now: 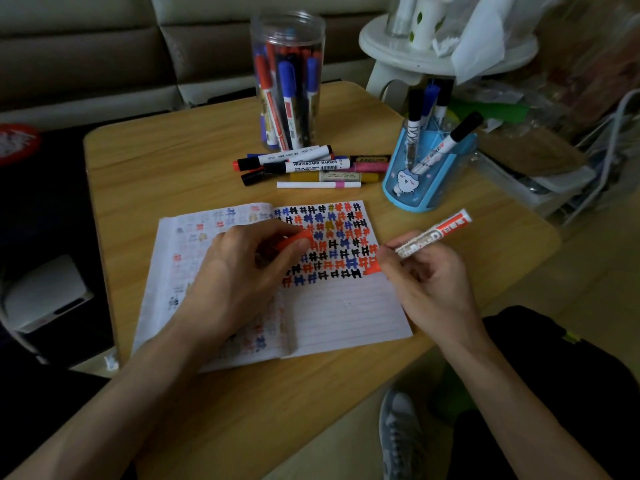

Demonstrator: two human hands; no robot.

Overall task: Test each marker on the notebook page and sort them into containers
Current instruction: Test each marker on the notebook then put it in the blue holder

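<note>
Wooden table (242,410) fills the middle of the frame, with its near corner at the lower centre. A grey shoe (398,431) shows on the floor beyond that corner, at the lower right.

Both forearms enter from the bottom edge.

1. Left hand (239,268): rests over the centre fold of the open notebook (346,313). Thumb and curled fingers pinch an orange-red cap (294,241).
2. Right hand (429,282): lies at the right edge of the notebook. Its fingers are curled round the barrel of a white marker (433,233) with red print. The barrel slants up toward the right of the frame. The orange-red tip points down-left and appears to touch the page, though the contact is not sharp.

The right page carries rows of hash-shaped marks (black, blue, orange-red, one yellowish) over its upper half. The marker tip sits at the right end of the lower rows. Faint show-through colours the left page.

Beyond the notebook, at centre frame, a pile of loose markers (311,166) lies flat on the table. Behind the pile stands a clear jar (289,81) packed with upright markers. To the right of the pile stands a blue holder (426,174) with four markers in it, caps up.

At the upper right stands a white stool (415,57); a sofa (86,46) spans the upper left.
</note>
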